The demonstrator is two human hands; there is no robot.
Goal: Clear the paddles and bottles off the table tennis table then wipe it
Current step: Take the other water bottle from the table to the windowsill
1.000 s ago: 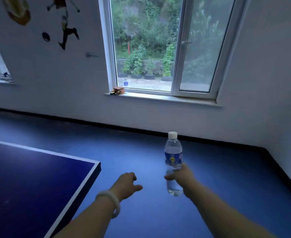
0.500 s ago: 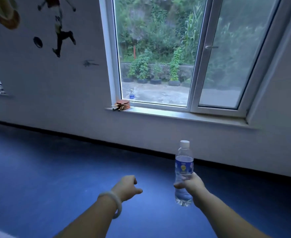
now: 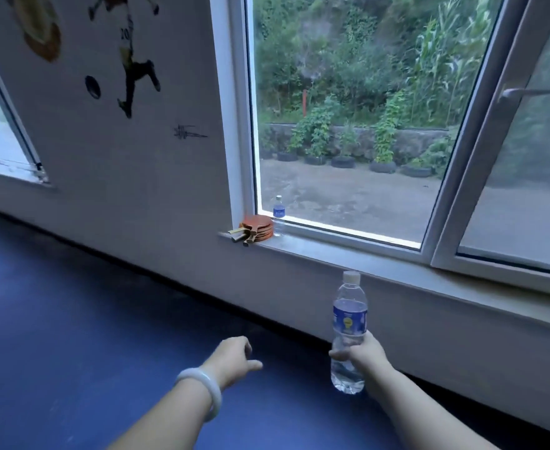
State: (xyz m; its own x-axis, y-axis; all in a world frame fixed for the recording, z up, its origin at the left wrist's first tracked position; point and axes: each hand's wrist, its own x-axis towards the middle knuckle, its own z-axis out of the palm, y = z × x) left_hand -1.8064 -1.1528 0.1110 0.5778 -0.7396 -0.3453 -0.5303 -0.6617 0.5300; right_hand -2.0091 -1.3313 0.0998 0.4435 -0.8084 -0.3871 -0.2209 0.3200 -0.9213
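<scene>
The right hand (image 3: 366, 354) grips a part-full bottle (image 3: 348, 332) upright; the left hand (image 3: 231, 357) hangs loosely curled, holding nothing. Paddles (image 3: 257, 229) and another bottle (image 3: 278, 216) sit on the sill (image 3: 348, 254).

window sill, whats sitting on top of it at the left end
A stack of paddles and a water bottle standing just right of it. How many paddles is unclear.

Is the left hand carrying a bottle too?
No, the left hand holds nothing; only the right hand grips a water bottle.

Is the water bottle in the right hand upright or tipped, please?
Upright: the water bottle has its white cap on top, and the right hand grips its lower half.
</scene>
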